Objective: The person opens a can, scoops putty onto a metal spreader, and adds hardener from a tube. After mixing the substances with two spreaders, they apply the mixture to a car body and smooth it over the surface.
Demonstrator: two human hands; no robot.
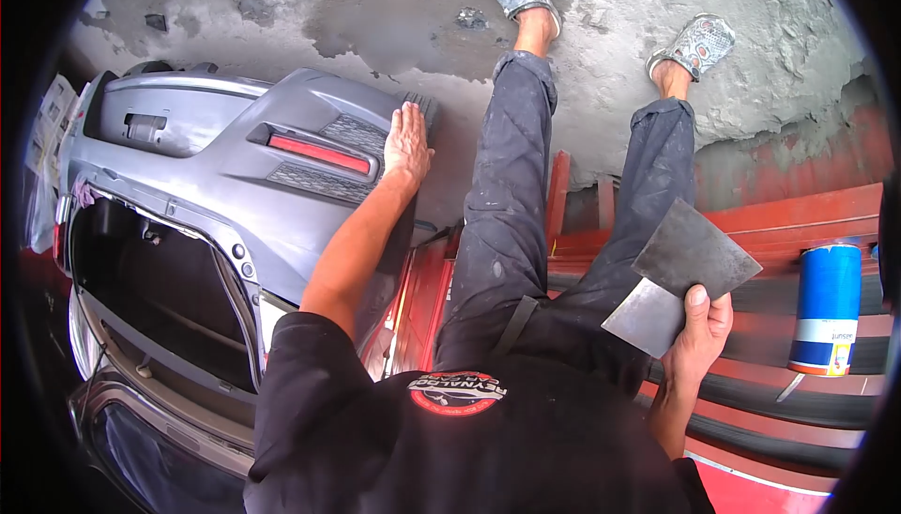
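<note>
My left hand (pixel 408 145) lies flat with fingers extended on the outer corner of a grey car bumper (pixel 310 124), beside its red reflector (pixel 319 153) and mesh-patterned insets. Pinched between the thumb and fingers of my right hand (pixel 699 326) are two thin, square metal plates. The darker plate (pixel 697 249) overlaps the lighter plate (pixel 646 317), and both are held over my right thigh, away from the bumper.
An open car boot (pixel 164 279) gapes below the bumper at left. To the right, a blue can (pixel 830 307) stands on a red slatted metal structure (pixel 798 223). Rough concrete floor (pixel 404 7), with darker patches, stretches under my feet.
</note>
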